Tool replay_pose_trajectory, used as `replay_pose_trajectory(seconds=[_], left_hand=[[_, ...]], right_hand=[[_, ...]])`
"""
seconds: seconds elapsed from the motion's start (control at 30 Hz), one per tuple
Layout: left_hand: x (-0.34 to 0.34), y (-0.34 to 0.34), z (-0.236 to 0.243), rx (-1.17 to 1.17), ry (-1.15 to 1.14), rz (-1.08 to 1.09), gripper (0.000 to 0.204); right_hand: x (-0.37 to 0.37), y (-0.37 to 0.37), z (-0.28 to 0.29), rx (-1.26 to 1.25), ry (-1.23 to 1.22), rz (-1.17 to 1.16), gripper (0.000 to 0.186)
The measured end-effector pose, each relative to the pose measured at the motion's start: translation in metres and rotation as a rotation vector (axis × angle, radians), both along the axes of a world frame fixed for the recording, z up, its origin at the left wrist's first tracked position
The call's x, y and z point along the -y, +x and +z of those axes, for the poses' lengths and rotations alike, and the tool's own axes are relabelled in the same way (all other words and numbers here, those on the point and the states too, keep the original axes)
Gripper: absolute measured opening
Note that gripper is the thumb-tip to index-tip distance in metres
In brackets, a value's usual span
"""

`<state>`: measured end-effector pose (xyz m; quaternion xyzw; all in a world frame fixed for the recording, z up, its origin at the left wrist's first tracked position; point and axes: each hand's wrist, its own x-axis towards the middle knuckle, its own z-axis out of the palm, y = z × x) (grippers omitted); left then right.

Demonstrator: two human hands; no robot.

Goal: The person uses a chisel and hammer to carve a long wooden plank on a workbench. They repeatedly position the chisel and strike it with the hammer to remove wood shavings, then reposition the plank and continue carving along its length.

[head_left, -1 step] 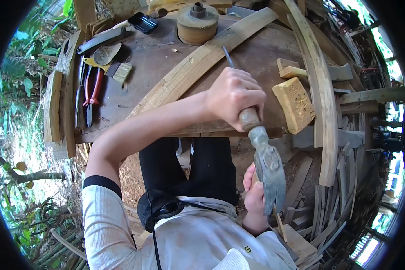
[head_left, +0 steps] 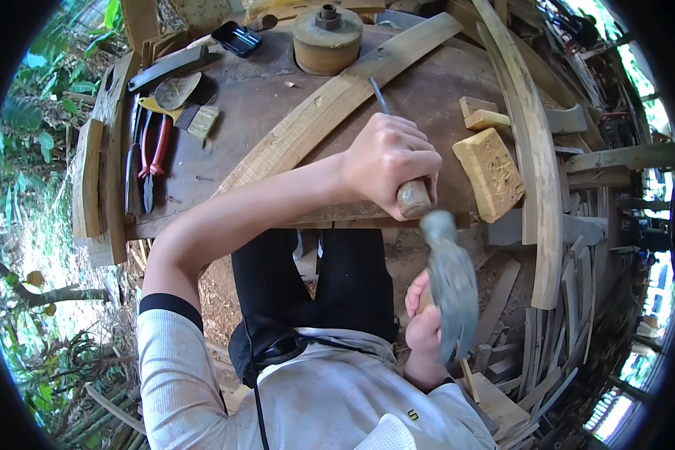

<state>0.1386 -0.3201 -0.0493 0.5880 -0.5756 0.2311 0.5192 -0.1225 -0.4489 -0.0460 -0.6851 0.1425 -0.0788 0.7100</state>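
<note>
My left hand reaches across the bench, its fingers wrapped round the wooden handle of a chisel. The chisel's thin metal blade comes out beyond the knuckles, its far end at a long, slanting wooden plank. Below the handle's butt, a grey claw hammer is smeared by motion, its striking face just off the butt. My right hand is closed round the hammer's wooden handle, partly hidden behind the hammer head.
On the left lie red-handled pliers, a paintbrush and a whetstone-like grey bar. A round wooden block with a bolt stands at the back. Yellowish wood blocks and long curved strips line the right.
The hammer's striking face has come slightly away from the chisel's handle, toward the lower right, and the head is now blurred. My left hand has barely moved.
</note>
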Motion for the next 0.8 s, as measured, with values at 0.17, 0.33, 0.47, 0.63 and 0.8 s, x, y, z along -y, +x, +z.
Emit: replay_pose_trajectory(seconds=[0.17, 0.33, 0.47, 0.63, 0.8], left_hand=[[0.005, -0.002, 0.001, 0.0, -0.013, 0.023, 0.022], [0.004, 0.0, -0.001, 0.012, 0.015, 0.053, 0.021], [0.003, 0.005, -0.002, 0.024, 0.007, 0.031, 0.022], [0.006, 0.003, -0.001, 0.009, 0.005, 0.035, 0.024], [0.006, 0.006, -0.001, 0.03, 0.011, 0.07, 0.026]], right_hand=[[-0.009, 0.011, -0.01, 0.331, -0.438, -0.007, 0.067], [-0.006, 0.009, -0.018, 0.405, -0.075, 0.047, 0.031], [-0.011, 0.015, -0.019, 0.34, 0.013, 0.023, 0.029], [-0.007, 0.019, -0.04, 0.523, -0.017, 0.005, 0.028], [-0.008, 0.023, -0.041, 0.468, -0.363, -0.075, 0.029]])
